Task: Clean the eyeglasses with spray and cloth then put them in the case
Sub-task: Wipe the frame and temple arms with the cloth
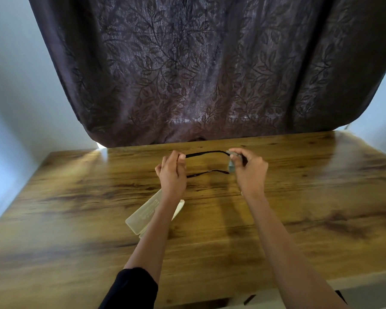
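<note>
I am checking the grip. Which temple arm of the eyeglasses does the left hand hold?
The far temple arm, pinched by the left hand. The near temple arm hangs free.

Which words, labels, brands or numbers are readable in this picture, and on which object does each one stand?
Nothing can be read for certain.
Case: pale lines of embossed or printed text on the lid, too blurred to read.
Eyeglasses: no marking visible on the dark temples.
Cloth: no print visible; mostly hidden by the right hand.
Curtain: leaf pattern only, no text.
</note>
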### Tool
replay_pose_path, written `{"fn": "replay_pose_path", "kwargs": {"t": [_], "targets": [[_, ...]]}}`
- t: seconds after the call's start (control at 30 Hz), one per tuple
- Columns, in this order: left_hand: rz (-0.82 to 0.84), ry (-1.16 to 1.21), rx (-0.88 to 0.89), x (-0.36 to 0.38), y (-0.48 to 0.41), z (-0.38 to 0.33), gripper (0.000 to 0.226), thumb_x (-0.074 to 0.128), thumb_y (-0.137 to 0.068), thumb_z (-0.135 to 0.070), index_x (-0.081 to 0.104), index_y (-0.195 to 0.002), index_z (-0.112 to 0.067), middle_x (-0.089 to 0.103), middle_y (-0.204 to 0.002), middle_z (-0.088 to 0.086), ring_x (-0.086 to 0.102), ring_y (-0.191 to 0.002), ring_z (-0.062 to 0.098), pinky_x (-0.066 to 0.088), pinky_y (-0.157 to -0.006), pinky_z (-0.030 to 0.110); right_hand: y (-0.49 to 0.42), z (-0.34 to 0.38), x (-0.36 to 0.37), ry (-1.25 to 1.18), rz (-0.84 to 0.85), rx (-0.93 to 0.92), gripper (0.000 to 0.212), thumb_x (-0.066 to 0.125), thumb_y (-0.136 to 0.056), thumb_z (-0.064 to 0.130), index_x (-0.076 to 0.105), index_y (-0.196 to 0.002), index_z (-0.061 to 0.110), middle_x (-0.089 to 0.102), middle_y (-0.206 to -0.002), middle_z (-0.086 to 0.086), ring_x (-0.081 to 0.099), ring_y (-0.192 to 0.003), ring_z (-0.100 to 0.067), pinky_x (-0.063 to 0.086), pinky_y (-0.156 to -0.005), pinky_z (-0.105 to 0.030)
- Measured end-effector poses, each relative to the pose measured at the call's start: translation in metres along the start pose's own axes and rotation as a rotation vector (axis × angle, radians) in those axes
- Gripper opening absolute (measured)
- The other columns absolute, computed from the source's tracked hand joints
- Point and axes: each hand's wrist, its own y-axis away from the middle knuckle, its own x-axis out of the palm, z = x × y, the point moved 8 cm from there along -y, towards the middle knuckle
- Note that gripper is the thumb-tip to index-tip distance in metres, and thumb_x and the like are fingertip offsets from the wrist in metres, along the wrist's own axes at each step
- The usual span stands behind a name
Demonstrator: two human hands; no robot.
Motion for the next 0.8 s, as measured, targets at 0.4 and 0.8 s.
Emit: {"fn": "replay_pose_path", "kwargs": {"t": [0.4,0.8], "targets": [[0.049,0.569,-0.729,-0.019,-0.008,0.072,0.033,0.033,-0.099,-0.034,0.050,-0.075,-0.020,0.060,-0.072,-0.005,0.054,-0.082,0.009,0.026,-0.092,0.031,0.016,-0.055,-0.007,-0.467,0.083,0.642,0.032,0.045,-0.093,0.034,0.064,-0.104,0.010,0.052,-0.082,0.002,0.047,-0.062,-0.008,0.040,-0.050,-0.019],[0.487,0.660,-1.205,0.010,0.034,0.090,0.036,0.031,-0.095,-0.027,0.046,-0.062,-0.025,0.066,-0.056,-0.008,0.060,-0.072,0.009,0.024,-0.061,0.029,0.025,0.006,0.032,-0.449,0.679,0.118,0.037,0.037,-0.096,0.029,0.067,-0.076,0.021,0.068,-0.089,0.012,0.059,-0.096,-0.001,0.036,-0.095,-0.029]]}}
